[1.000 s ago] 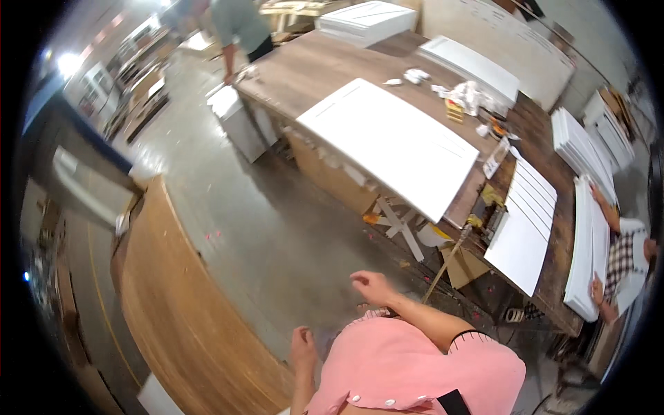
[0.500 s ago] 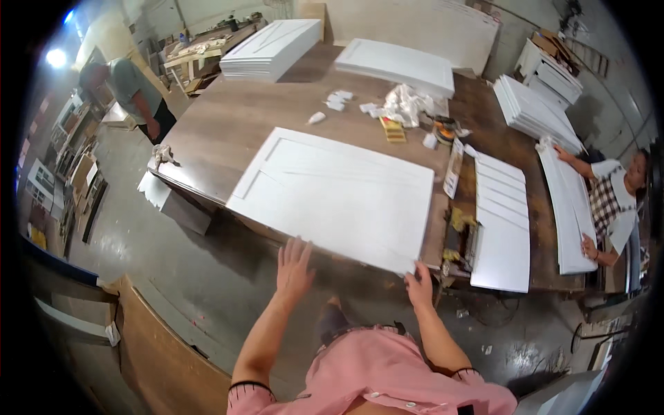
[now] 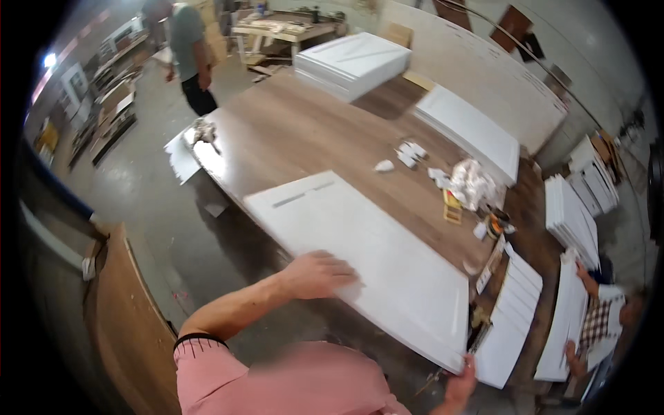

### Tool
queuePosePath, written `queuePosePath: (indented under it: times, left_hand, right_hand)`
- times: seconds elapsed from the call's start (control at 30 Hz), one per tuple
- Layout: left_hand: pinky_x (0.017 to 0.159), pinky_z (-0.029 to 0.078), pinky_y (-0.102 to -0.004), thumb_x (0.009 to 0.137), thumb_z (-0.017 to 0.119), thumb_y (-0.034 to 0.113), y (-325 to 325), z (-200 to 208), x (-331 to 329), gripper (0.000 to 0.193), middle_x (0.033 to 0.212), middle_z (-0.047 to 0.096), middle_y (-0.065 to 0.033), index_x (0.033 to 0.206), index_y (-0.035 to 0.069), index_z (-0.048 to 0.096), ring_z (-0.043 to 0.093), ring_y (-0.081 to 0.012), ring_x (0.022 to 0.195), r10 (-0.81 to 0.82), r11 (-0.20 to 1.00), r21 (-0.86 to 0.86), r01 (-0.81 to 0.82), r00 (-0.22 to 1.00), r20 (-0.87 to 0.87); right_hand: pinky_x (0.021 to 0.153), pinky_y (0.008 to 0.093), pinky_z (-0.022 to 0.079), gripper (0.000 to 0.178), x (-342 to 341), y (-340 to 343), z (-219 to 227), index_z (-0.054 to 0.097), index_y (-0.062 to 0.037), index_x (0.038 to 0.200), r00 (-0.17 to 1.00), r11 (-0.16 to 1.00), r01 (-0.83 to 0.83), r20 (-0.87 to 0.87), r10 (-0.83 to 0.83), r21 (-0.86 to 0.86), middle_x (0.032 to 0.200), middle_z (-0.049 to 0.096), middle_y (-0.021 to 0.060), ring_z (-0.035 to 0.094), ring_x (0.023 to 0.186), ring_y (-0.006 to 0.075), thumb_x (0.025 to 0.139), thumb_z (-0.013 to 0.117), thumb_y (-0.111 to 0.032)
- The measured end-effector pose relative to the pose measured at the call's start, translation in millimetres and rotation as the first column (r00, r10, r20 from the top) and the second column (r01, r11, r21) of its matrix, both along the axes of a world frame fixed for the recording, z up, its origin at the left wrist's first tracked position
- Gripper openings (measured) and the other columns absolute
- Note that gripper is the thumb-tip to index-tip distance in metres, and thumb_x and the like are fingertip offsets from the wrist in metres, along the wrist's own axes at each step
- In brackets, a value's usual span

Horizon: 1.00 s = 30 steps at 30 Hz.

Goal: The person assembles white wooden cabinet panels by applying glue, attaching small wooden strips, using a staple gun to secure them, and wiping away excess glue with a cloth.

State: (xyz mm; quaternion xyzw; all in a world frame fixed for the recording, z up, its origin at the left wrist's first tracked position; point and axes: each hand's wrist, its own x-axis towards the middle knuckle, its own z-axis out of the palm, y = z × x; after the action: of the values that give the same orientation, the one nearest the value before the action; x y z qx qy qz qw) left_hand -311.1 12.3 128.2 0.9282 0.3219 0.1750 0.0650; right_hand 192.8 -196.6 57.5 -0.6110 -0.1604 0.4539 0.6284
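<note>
- Shows a flat, white, rectangular panel (image 3: 387, 259) on a brown wood-grain tabletop (image 3: 290, 131), just under and beyond the left hand (image 3: 319, 273).
- Runs lengthwise from beyond and left of that hand to the right hand (image 3: 460, 386) at the near-right corner.
- Puts the left hand nearer mid-panel, palm down, fingers extended, gripping nothing.
- Bends the right hand's fingers by the corner, any hold impossible to tell.

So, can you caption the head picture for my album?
Left fingers and right fingers at a white panel on a brown table.
</note>
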Motion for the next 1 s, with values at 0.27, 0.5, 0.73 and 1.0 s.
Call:
queuePosePath:
  times: [0.27,0.5,0.73,1.0]
  left_hand:
    - [0.116,0.037,-0.0539,0.095,0.07,0.049,114.8,91.7,27.7,0.041,0.119,0.065,-0.0095,0.12,0.016,0.068,0.059,-0.0269,0.125,0.175,0.75,0.497,-0.436,0.856,0.487]
    - [0.107,0.046,-0.0453,0.095,0.068,0.058,203.2,-108.2,-86.5,0.077,0.136,0.062,-0.0264,0.144,0.001,0.054,0.059,-0.0404,0.128,0.885,0.444,-0.657,-0.609,0.186,0.426]
    - [0.078,0.053,-0.0391,0.095,0.072,0.046,142.5,-127.8,-117.8,0.055,0.097,0.074,-0.011,0.115,-0.005,0.072,0.065,-0.0196,0.083,0.947,0.274,-0.802,-0.531,0.292,0.13]
    - [0.094,0.05,-0.0438,0.102,0.059,0.046,152.8,-102.6,-91.8,0.057,0.11,0.07,-0.0255,0.11,-0.01,0.067,0.065,-0.0344,0.103,0.772,0.265,-0.684,-0.68,0.575,-0.273]
  right_hand:
    - [0.108,0.0411,0.043,0.047,64.9,103.0,-4.4,0.059,0.0073,0.137,0.671,0.993,-0.046,0.74,-0.049,0.108,0.132,0.065,0.0181,0.058,0.118,0.026,0.106,0.054,-0.028]
    - [0.114,0.0448,0.04,0.065,-21.9,138.9,-101.1,0.044,0.0029,0.152,0.927,0.965,0.255,0.272,-0.26,0.054,0.142,0.061,0.0159,0.057,0.129,0.0322,0.107,0.055,-0.043]
    - [0.104,0.037,0.048,0.054,-15.8,90.2,-83.3,0.05,0.0014,0.148,0.869,0.982,-0.035,0.479,0.122,-0.187,0.136,0.064,0.0161,0.062,0.124,0.0238,0.1,0.067,-0.019]
    - [0.099,0.0417,0.05,0.06,-8.3,69.3,-98.3,0.056,-0.0051,0.145,0.846,0.892,0.002,0.477,0.239,-0.452,0.124,0.069,0.017,0.065,0.114,0.0298,0.093,0.073,-0.031]
